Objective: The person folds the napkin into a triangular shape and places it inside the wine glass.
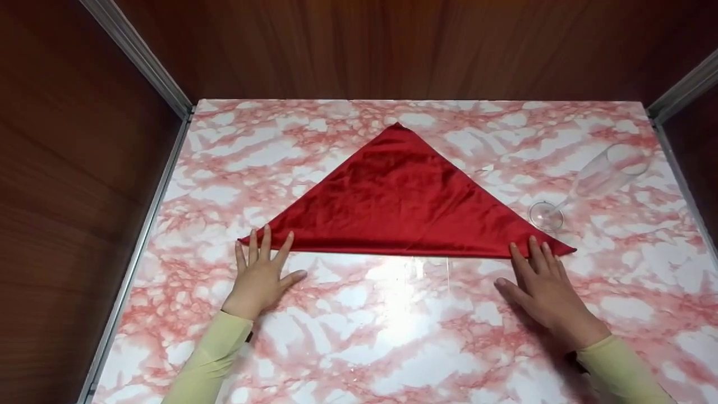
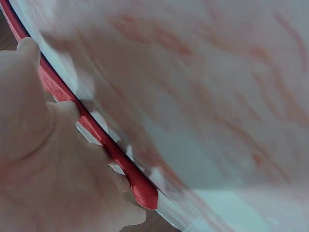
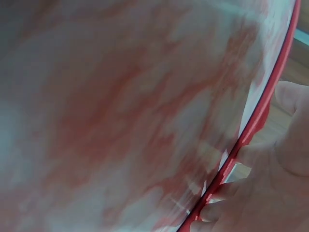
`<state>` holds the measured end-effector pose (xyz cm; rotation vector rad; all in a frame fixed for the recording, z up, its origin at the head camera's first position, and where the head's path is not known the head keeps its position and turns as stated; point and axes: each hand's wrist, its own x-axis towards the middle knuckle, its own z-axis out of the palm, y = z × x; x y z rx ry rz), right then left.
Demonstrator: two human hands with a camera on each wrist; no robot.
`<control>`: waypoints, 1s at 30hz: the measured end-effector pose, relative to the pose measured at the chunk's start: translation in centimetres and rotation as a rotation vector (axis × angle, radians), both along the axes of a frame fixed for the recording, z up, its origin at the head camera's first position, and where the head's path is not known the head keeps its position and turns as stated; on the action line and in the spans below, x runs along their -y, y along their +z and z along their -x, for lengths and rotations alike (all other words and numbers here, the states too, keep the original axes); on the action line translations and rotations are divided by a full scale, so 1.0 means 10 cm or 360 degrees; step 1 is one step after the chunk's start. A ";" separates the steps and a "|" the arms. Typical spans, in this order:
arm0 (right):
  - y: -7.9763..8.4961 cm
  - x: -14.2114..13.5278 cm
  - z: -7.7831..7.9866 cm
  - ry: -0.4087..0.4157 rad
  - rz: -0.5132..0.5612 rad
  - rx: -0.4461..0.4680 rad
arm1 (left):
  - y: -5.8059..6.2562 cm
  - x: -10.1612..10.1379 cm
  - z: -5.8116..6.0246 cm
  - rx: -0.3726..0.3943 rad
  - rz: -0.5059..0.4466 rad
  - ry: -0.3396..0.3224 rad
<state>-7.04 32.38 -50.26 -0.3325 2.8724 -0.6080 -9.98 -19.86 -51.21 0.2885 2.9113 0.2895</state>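
A shiny red cloth napkin (image 1: 392, 196) lies flat as a triangle, its tip toward the back and its long folded edge toward me. At its left corner my left hand (image 1: 259, 280) is spread, straight fingertips resting on the cloth. My right hand (image 1: 552, 300) does likewise near the right corner, fingers straight and thumb out to the side. Both wrist views show the napkin's red edge (image 2: 87, 116) running along the fingers of the left hand, and the red edge (image 3: 241, 140) along those of the right.
A clear stemmed glass (image 1: 603, 174) lies on its side at the right, its round foot close to the napkin's right edge. The table (image 1: 359, 336) has a red and white marbled top. Brown wood panels (image 1: 392, 50) stand behind it and at both sides.
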 end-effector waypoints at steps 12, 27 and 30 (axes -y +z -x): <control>-0.04 0.20 0.05 0.0176 0.0022 -0.0093 | 0.02 -0.38 -0.06 -0.0009 -0.0143 -0.0253; 0.00 -0.22 0.00 -0.0005 0.0074 0.0044 | -0.05 -0.04 0.03 0.0048 -0.0114 -0.0024; -0.01 -0.25 0.00 0.0002 0.0064 0.0021 | -0.04 0.02 0.04 0.0058 -0.0086 0.0031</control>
